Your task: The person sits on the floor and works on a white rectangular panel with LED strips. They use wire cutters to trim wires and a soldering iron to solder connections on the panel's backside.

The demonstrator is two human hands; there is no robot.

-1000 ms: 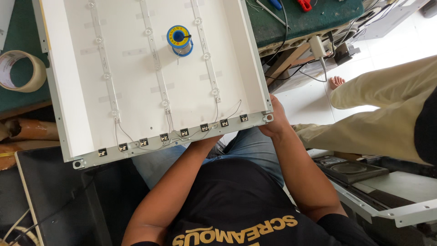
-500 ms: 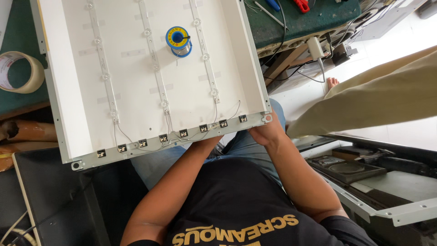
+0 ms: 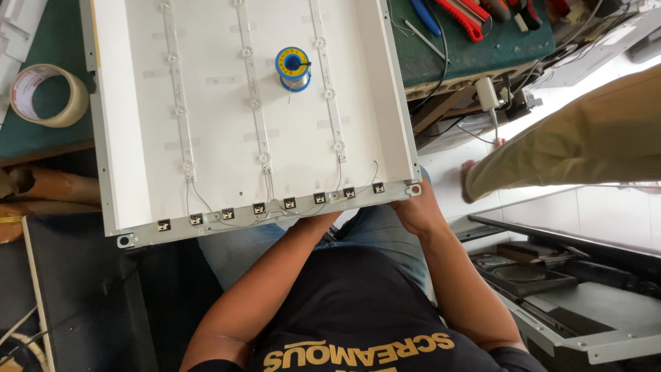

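- White sheet metal fills the view: a big shallow panel (image 3: 138,138) lies flat across a green-topped bench (image 3: 475,52), its near edge hanging over the person's lap.
- The right hand (image 3: 416,210) is closed on the panel's near corner at about five o'clock, right under the mounting lug there; the fingers go beneath the rim, so how tightly they curl cannot be told.
- The left hand (image 3: 322,219) meets the same near edge towards the middle, at about six o'clock. Most of it is tucked under the rim, so its grip cannot be judged, though it is touching the panel.
- From both hands the panel stretches away towards twelve o'clock. Its near edge runs from eight to four o'clock, tilted a little, and the right hand has the corner while the left sits further inboard.
- Three light strips (image 3: 256,103) run lengthwise up the panel, thin wires trailing from their near ends to a row of small black clips (image 3: 289,203) along the near edge.
- A spool of solder (image 3: 293,67), blue and yellow, stands on the panel near the top centre, well apart from both hands.
- A roll of tape (image 3: 47,95) lies on the bench at ten o'clock; red- and blue-handled tools (image 3: 463,17) lie at one o'clock.
- Another person's trouser leg (image 3: 585,148) and bare foot cross the tiled floor at three o'clock.
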